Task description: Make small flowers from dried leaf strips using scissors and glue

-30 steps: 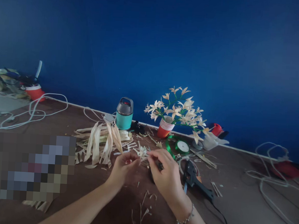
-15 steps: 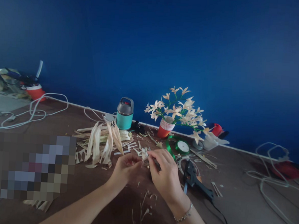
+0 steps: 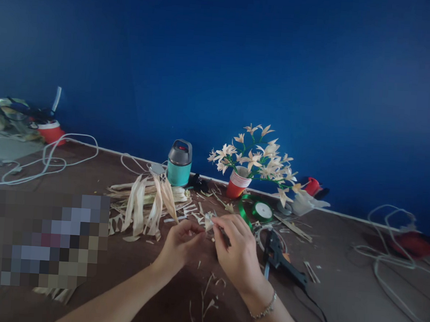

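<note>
My left hand [image 3: 179,244] and my right hand [image 3: 235,250] meet over the brown surface, fingers pinched together on a small pale husk flower [image 3: 208,220] held between them. The right wrist wears a thin bracelet. A heap of pale dried husk strips [image 3: 147,203] lies just left of and behind the left hand. Small husk scraps [image 3: 206,296] are scattered below the hands. A black glue gun [image 3: 281,260] lies right of the right hand.
A red cup of finished pale flowers [image 3: 253,164] stands behind the hands, a teal and grey jar [image 3: 179,162] to its left, a green ribbon spool [image 3: 262,211] in front. White cables [image 3: 45,163] trail left and right. A blue wall rises behind.
The hands have drawn slightly closer together on the small flower. Everything else on the surface has stayed put.
</note>
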Demonstrator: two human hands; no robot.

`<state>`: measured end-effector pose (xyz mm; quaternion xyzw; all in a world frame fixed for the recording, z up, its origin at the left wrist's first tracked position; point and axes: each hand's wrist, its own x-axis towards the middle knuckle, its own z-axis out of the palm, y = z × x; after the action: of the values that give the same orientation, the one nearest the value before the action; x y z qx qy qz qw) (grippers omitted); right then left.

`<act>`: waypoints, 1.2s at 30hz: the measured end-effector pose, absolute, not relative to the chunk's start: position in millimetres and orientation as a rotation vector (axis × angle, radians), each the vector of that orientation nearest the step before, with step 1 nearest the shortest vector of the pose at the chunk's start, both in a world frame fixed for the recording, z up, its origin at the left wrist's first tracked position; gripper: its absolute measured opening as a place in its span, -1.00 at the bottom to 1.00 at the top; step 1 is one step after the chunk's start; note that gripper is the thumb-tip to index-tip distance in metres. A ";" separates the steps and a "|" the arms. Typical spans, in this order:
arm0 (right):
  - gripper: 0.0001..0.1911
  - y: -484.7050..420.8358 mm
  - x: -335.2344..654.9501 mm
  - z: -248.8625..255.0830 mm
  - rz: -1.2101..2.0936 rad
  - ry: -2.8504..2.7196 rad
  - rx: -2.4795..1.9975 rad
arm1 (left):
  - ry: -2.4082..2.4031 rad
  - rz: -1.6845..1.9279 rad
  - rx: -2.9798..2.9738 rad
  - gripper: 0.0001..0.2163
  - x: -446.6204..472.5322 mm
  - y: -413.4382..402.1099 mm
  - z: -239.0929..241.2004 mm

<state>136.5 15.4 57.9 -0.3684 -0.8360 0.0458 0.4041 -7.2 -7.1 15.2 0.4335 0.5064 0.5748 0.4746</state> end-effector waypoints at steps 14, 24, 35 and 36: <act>-0.64 19.4 139.2 62.3 0.696 -1.855 -1.212 | 1.239 1.586 1.346 -0.89 -14.9 -5.3 9.7; -0.88 17.1 131.5 61.6 1.088 -1.791 -1.030 | 1.076 1.650 1.524 -0.86 -15.1 -6.4 7.7; -0.83 17.0 133.1 69.2 1.023 -1.843 -1.000 | 1.042 1.626 1.705 -0.90 -18.5 -5.9 10.5; -0.84 16.8 133.2 69.6 1.025 -1.844 -1.006 | 1.044 1.630 1.724 -0.90 -18.9 -5.9 11.4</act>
<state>133.2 16.8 69.6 -0.3962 -0.7260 0.4036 0.3913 -18.9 -5.9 11.4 0.6401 0.3878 0.6053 0.2710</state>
